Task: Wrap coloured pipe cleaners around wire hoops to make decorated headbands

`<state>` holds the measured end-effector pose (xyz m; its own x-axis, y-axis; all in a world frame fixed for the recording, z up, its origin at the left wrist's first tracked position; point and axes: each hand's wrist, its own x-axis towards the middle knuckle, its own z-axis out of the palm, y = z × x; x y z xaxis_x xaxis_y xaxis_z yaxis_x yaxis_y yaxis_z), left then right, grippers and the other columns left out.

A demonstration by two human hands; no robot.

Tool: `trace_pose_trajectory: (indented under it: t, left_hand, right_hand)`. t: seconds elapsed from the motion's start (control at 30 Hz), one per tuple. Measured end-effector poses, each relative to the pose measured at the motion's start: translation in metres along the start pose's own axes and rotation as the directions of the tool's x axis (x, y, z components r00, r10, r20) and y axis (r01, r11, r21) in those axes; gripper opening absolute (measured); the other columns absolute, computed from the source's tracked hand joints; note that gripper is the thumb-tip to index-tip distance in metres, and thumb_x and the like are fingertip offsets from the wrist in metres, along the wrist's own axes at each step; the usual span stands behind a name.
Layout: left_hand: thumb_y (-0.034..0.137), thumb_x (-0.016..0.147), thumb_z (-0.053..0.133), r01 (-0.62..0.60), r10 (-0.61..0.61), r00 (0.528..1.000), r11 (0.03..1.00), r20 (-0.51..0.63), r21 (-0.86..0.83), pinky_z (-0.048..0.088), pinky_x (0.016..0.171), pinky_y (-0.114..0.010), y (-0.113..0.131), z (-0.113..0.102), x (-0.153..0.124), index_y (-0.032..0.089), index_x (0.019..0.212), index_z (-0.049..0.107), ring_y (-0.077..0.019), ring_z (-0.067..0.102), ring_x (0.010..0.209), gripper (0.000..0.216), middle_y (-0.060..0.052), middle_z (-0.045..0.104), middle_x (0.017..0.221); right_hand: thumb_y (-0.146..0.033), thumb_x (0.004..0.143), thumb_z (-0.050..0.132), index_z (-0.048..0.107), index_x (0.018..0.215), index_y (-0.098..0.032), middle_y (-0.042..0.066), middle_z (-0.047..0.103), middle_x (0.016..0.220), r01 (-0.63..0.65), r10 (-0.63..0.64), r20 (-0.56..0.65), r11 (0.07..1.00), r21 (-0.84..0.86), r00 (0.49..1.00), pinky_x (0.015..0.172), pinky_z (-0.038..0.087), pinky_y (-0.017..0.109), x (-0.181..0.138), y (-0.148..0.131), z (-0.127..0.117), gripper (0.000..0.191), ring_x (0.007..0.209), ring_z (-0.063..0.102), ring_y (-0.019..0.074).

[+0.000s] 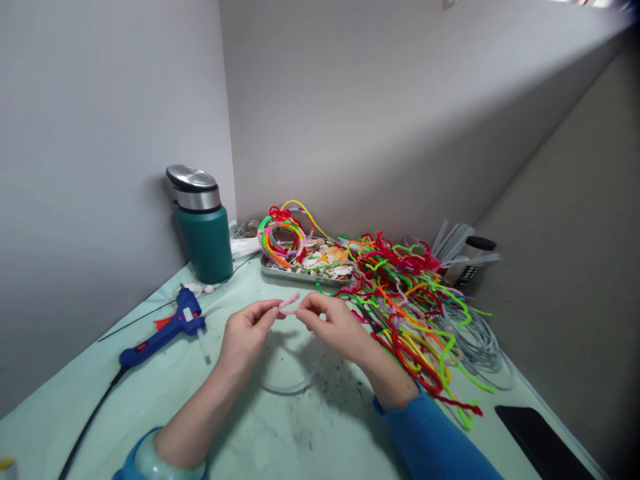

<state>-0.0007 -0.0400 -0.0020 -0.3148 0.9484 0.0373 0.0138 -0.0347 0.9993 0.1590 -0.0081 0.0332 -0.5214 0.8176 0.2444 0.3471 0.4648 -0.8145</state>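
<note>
Between my two hands, above the middle of the table, is a short pale pink pipe cleaner (290,301). My left hand (249,327) pinches it with thumb and forefinger, and one end sticks up past the fingertips. On its other side my right hand (331,319) pinches the piece as well. Below the hands a thin clear ring or curved wire (289,389) lies on the table. A metal tray (305,275) of shells stands just beyond the hands, with colourful pipe-cleaner rings (283,243) heaped at its left end.
A blue glue gun (165,332) with a black cord lies at left, near a green bottle (205,243). Tangled pipe cleaners (400,267) and grey wire coils (473,340) spread at right. A black phone-like slab (540,437) lies front right. Walls close off the back.
</note>
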Motion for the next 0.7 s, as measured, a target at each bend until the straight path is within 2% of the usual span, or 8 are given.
trace_pose_trajectory:
  t: [0.1, 0.2, 0.27, 0.33, 0.43, 0.6, 0.67, 0.7]
  left_hand:
    - [0.036, 0.07, 0.062, -0.005, 0.004, 1.0, 0.999, 0.019, 0.041, 0.042, 0.044, -0.022, -0.001, 0.0, 0.0, 0.011, 0.089, 0.069, -0.0135, 0.058, 0.054, 0.033, -0.008, 0.071, 0.075]
    - [0.036, 0.072, 0.06, -0.034, 0.032, 0.999, 0.994, 0.022, 0.1, 0.045, 0.05, -0.024, -0.002, 0.0, 0.0, 0.013, 0.088, 0.069, -0.015, 0.06, 0.058, 0.03, -0.006, 0.071, 0.075]
    - [0.035, 0.073, 0.06, -0.065, 0.063, 0.998, 0.989, 0.025, 0.132, 0.047, 0.058, -0.025, -0.002, 0.0, 0.0, 0.014, 0.087, 0.069, -0.0164, 0.062, 0.064, 0.027, -0.005, 0.071, 0.074]
    - [0.035, 0.074, 0.059, -0.092, 0.088, 0.996, 0.985, 0.036, 0.146, 0.047, 0.065, -0.026, -0.003, 0.0, 0.0, 0.014, 0.086, 0.069, -0.0171, 0.063, 0.07, 0.026, -0.005, 0.07, 0.073]
    - [0.035, 0.075, 0.058, -0.113, 0.109, 0.993, 0.984, 0.04, 0.138, 0.046, 0.07, -0.027, -0.003, 0.0, 0.0, 0.015, 0.087, 0.069, -0.0172, 0.063, 0.073, 0.025, -0.004, 0.07, 0.074]
    - [0.033, 0.075, 0.058, -0.166, 0.171, 0.985, 0.979, -0.029, 0.116, 0.046, 0.074, -0.027, -0.003, -0.001, 0.0, 0.016, 0.087, 0.068, -0.0174, 0.061, 0.078, 0.023, -0.004, 0.07, 0.08]
    - [0.032, 0.075, 0.059, -0.169, 0.175, 0.984, 0.978, -0.037, 0.118, 0.046, 0.076, -0.027, -0.003, -0.001, -0.001, 0.016, 0.086, 0.068, -0.0179, 0.061, 0.081, 0.022, -0.005, 0.07, 0.085]
    - [0.032, 0.074, 0.06, -0.171, 0.176, 0.984, 0.978, -0.032, 0.118, 0.046, 0.076, -0.027, -0.002, -0.001, -0.001, 0.016, 0.085, 0.068, -0.0182, 0.062, 0.082, 0.021, -0.005, 0.071, 0.087]
  right_hand:
    - [-0.028, 0.083, 0.05, 0.051, 0.068, -0.016, -0.006, 0.042, 0.058, -0.071, 0.073, -0.005, 0.985, 0.157, 0.997, 0.05, 0.03, 0.019, 0.003, 0.003, 0.001, 0.019, 0.053, 0.039, 0.0081]
    - [-0.03, 0.083, 0.052, 0.052, 0.067, -0.016, -0.006, 0.041, 0.055, -0.088, 0.096, -0.036, 0.979, 0.182, 0.995, 0.048, 0.03, 0.02, 0.004, 0.003, 0.002, 0.021, 0.05, 0.038, 0.008]
    - [-0.031, 0.084, 0.052, 0.057, 0.071, -0.016, -0.005, 0.047, 0.058, -0.041, 0.05, -0.092, 0.994, 0.099, 0.994, 0.05, 0.03, 0.02, 0.002, 0.001, 0.002, 0.021, 0.052, 0.041, 0.0088]
    - [-0.03, 0.087, 0.05, 0.063, 0.078, -0.017, -0.002, 0.056, 0.065, 0.043, -0.05, -0.153, 0.998, -0.048, 0.987, 0.055, 0.033, 0.022, 0.0, -0.002, 0.002, 0.019, 0.058, 0.047, 0.0104]
    - [-0.025, 0.089, 0.048, 0.064, 0.084, -0.018, 0.002, 0.064, 0.078, 0.172, -0.228, -0.2, 0.949, -0.264, 0.953, 0.069, 0.034, 0.025, -0.004, -0.006, 0.006, 0.018, 0.072, 0.054, 0.0129]
    - [-0.026, 0.09, 0.047, 0.062, 0.08, -0.017, 0.004, 0.063, 0.074, 0.273, -0.385, -0.123, 0.813, -0.515, 0.915, 0.073, 0.032, 0.03, -0.006, -0.007, 0.016, 0.021, 0.072, 0.053, 0.0148]
    - [-0.025, 0.09, 0.047, 0.063, 0.08, -0.016, 0.005, 0.063, 0.073, 0.335, -0.428, -0.065, 0.783, -0.524, 0.901, 0.074, 0.032, 0.031, -0.007, -0.007, 0.018, 0.02, 0.071, 0.053, 0.0152]
    - [-0.024, 0.089, 0.047, 0.063, 0.08, -0.016, 0.005, 0.063, 0.074, 0.362, -0.438, -0.051, 0.798, -0.481, 0.898, 0.074, 0.033, 0.031, -0.007, -0.008, 0.019, 0.02, 0.071, 0.053, 0.015]
